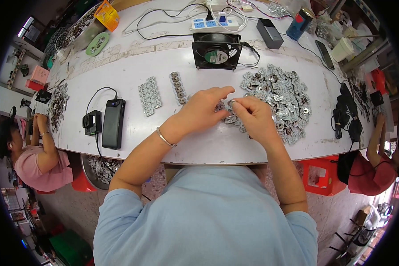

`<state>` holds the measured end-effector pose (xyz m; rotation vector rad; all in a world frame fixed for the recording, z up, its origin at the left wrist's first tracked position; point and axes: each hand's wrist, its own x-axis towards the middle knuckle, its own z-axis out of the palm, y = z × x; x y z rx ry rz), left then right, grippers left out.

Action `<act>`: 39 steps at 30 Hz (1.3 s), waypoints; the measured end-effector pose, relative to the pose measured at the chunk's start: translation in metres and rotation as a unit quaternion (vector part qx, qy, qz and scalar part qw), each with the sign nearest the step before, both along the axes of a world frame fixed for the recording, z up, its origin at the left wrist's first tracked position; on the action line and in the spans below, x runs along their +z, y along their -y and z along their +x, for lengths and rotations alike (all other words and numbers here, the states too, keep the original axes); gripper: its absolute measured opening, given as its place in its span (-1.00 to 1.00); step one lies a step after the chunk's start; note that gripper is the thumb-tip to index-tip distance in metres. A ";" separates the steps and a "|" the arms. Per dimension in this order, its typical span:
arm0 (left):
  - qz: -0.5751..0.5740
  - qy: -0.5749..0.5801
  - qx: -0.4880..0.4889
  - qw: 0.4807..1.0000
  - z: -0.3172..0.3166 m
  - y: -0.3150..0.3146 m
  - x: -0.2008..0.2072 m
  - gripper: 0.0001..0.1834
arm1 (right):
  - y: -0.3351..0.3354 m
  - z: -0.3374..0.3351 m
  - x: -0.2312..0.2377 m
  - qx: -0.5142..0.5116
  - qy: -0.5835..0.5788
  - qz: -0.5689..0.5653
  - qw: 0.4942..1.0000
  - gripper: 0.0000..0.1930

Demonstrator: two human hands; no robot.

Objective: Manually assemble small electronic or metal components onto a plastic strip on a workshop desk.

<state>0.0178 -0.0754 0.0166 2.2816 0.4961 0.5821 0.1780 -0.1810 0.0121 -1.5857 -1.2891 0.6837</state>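
My right hand (pixel 256 117) pinches a small round metal part (pixel 231 103) between thumb and fingertips, at the left edge of a large heap of small silvery metal parts (pixel 281 102). Beside it, my left hand (pixel 204 106) hovers with thumb and fingers apart and nothing visible between them. A few loose pieces show under and between the hands. Left of my left hand stands a short column of parts with dark centres (pixel 177 86), its lower end near my fingers. Farther left lies a tight block of silvery parts in rows (pixel 150 96).
A black fan (pixel 217 51) stands beyond my hands, with a power strip (pixel 213 24) behind. A black power bank (pixel 114 124) and small cabled box (pixel 92 123) lie left. Cables (pixel 346 117) lie right. People work at both sides, one in a pink shirt (pixel 48 170).
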 end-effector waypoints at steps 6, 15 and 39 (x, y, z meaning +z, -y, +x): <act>-0.039 -0.008 -0.038 0.998 -0.010 -0.003 0.018 -0.43 | -0.012 -0.016 0.003 0.071 -0.047 -0.030 0.996 -0.82; -0.122 -0.019 -0.060 0.991 -0.022 -0.013 0.026 -0.55 | -0.030 -0.021 0.018 0.131 -0.025 -0.094 0.987 -0.80; 0.096 0.040 0.113 0.988 -0.037 -0.035 0.015 -0.73 | -0.067 -0.011 0.013 0.070 -0.106 -0.094 0.987 -0.78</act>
